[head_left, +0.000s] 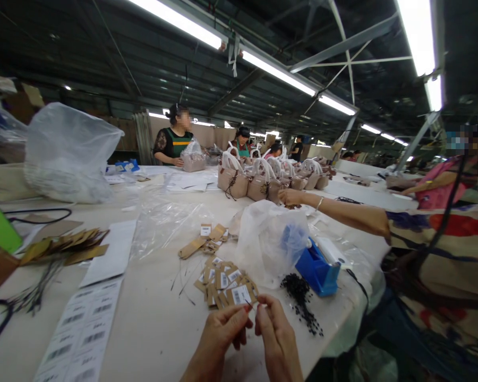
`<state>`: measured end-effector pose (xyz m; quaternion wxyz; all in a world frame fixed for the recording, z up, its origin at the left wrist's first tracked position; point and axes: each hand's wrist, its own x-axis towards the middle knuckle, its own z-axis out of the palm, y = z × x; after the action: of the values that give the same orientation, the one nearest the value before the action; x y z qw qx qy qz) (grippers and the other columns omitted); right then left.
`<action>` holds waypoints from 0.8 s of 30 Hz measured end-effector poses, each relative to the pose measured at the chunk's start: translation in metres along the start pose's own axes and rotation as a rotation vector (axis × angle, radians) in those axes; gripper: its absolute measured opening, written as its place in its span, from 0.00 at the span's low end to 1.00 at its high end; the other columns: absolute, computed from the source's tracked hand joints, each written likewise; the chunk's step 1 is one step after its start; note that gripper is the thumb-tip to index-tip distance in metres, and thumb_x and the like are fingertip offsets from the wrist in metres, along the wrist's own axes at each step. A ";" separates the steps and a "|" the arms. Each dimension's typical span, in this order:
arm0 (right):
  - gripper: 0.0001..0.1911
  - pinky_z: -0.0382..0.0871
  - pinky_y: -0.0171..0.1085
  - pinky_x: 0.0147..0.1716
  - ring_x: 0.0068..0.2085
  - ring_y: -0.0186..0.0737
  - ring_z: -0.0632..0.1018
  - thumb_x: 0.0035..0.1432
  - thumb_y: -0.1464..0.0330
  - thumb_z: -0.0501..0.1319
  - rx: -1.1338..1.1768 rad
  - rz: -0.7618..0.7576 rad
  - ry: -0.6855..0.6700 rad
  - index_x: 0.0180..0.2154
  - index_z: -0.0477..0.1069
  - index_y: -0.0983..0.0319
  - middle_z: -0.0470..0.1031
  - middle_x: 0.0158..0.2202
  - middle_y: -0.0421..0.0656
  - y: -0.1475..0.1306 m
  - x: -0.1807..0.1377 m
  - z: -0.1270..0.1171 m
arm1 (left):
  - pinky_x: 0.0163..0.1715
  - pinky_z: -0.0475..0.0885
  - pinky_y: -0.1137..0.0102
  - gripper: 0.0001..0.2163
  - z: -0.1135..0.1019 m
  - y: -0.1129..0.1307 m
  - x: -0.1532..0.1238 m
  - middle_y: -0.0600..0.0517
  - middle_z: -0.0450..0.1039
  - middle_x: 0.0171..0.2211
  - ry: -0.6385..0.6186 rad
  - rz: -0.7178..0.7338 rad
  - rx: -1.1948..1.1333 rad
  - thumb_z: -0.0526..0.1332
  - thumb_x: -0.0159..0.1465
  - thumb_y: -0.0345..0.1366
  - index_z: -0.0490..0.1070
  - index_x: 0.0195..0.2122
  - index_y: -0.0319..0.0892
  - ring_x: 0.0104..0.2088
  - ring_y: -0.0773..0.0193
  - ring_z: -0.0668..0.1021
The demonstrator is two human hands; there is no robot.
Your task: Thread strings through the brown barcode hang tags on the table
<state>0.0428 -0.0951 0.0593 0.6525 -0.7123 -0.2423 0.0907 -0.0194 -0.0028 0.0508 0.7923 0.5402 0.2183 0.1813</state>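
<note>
My left hand (225, 326) and my right hand (276, 334) meet at the front of the table, fingertips pinched close together. Between them shows a thin dark string, its ends hidden by the fingers. Just beyond my fingertips lies a heap of brown card hang tags (223, 281) with white barcode stickers. One larger-looking tag (241, 294) is right at my fingers; whether it is attached to the string I cannot tell. A pile of small black fasteners (297, 292) is to the right of my right hand.
Barcode label sheets (79, 329) and stringed brown tags (66, 244) lie at left. A blue tape dispenser (318, 268) and crumpled plastic bag (269, 239) stand right of the tags. Beige handbags (233, 180) are behind. A co-worker's arm (342, 212) reaches in from the right.
</note>
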 end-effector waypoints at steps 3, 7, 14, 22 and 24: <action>0.22 0.59 0.31 0.21 0.21 0.33 0.67 0.57 0.51 0.50 0.022 0.048 -0.051 0.37 0.69 0.62 0.66 0.19 0.35 -0.003 0.002 -0.003 | 0.23 0.61 0.73 0.18 -0.002 0.003 0.001 0.51 0.72 0.23 -0.054 0.051 0.147 0.64 0.51 0.48 0.78 0.35 0.38 0.23 0.66 0.70; 0.16 0.60 0.30 0.21 0.21 0.31 0.67 0.53 0.55 0.57 0.102 0.082 -0.198 0.32 0.68 0.62 0.67 0.21 0.36 -0.001 0.006 -0.011 | 0.38 0.67 0.69 0.11 0.004 0.013 -0.006 0.48 0.77 0.33 -0.063 0.214 0.387 0.64 0.53 0.40 0.78 0.36 0.42 0.37 0.57 0.75; 0.13 0.59 0.29 0.20 0.20 0.29 0.66 0.49 0.59 0.62 0.100 0.114 -0.287 0.25 0.70 0.62 0.66 0.19 0.35 0.011 0.013 -0.024 | 0.39 0.67 0.67 0.13 0.003 0.004 -0.008 0.45 0.76 0.36 -0.018 0.333 0.693 0.66 0.51 0.37 0.77 0.39 0.44 0.38 0.54 0.75; 0.15 0.63 0.30 0.21 0.21 0.32 0.68 0.55 0.55 0.58 0.097 -0.071 0.020 0.31 0.71 0.60 0.68 0.20 0.37 -0.024 0.020 -0.047 | 0.44 0.66 0.61 0.20 -0.002 -0.008 -0.002 0.37 0.73 0.42 -0.041 0.248 0.900 0.64 0.52 0.43 0.75 0.43 0.38 0.43 0.46 0.74; 0.14 0.63 0.29 0.20 0.21 0.31 0.68 0.54 0.56 0.59 0.179 -0.088 0.034 0.29 0.69 0.61 0.70 0.22 0.38 -0.036 0.021 -0.047 | 0.43 0.66 0.62 0.19 0.000 -0.005 -0.002 0.37 0.74 0.41 -0.069 0.232 0.906 0.63 0.53 0.43 0.74 0.43 0.37 0.42 0.47 0.74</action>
<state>0.0735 -0.1265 0.1044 0.7210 -0.6411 -0.2532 0.0710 -0.0209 -0.0053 0.0460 0.4579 0.8582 0.1872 0.1368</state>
